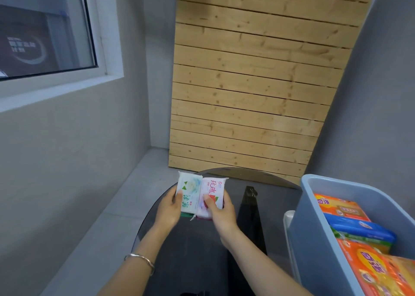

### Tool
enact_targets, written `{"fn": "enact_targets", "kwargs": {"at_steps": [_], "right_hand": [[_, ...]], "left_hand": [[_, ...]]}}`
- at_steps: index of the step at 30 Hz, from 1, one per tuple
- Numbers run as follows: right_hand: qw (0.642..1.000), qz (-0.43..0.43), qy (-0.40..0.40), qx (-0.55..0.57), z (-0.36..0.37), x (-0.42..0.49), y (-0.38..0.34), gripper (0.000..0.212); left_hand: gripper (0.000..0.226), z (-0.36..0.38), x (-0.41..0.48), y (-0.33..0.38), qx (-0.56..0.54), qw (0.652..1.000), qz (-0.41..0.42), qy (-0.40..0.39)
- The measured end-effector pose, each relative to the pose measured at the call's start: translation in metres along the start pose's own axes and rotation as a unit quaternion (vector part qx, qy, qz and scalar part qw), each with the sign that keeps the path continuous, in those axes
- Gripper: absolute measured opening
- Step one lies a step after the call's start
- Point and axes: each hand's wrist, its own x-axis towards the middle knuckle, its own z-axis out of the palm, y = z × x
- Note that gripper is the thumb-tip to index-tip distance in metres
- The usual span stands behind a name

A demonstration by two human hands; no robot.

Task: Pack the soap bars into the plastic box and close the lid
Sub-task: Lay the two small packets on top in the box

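White-wrapped soap bars, 2 pcs, are sitting side by side with long edges touching, held just above the table (190, 250): green-print bar (190, 192) on the left, pink-print bar (214, 191) on the right. A green and a red edge are showing beneath them; more bars or not, cannot tell.

Left hand (169, 208) is gripping the green-print bar, thumb on top, fingers underneath. Right hand (221, 210) is pinching the pink-print bar the same way.

Step in hand, est.: bars gathered, not yet packed.

Blue-grey plastic bin (314, 239) is standing well apart to the right, open-topped, already carrying orange packs (341, 208). Probably the target box; no lid is identifiable.

Next move, est.: both hands are needing to carry the pair rightward, clear the bin rim, then lower into free space beside the packs w/o splitting the pair.
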Motion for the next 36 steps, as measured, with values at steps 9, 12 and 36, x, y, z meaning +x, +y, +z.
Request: {"fn": "enact_targets", "kwargs": {"at_steps": [9, 12, 36], "right_hand": [[0.991, -0.096, 0.013, 0.088, -0.008, -0.042, -0.058, 0.037], [0.984, -0.139, 0.027, 0.104, -0.02, -0.061, -0.096, 0.035], [0.982, -0.03, 0.064, -0.178, -0.287, -0.094, -0.154, 0.03]], "left_hand": [[0.019, -0.034, -0.028, 0.097, -0.189, 0.976, 0.102, 0.023], [0.019, -0.038, -0.047, 0.144, -0.215, 0.965, 0.145, 0.023], [0.039, 0.181, -0.14, 0.239, 0.067, 0.986, 0.122, -0.097]]}}
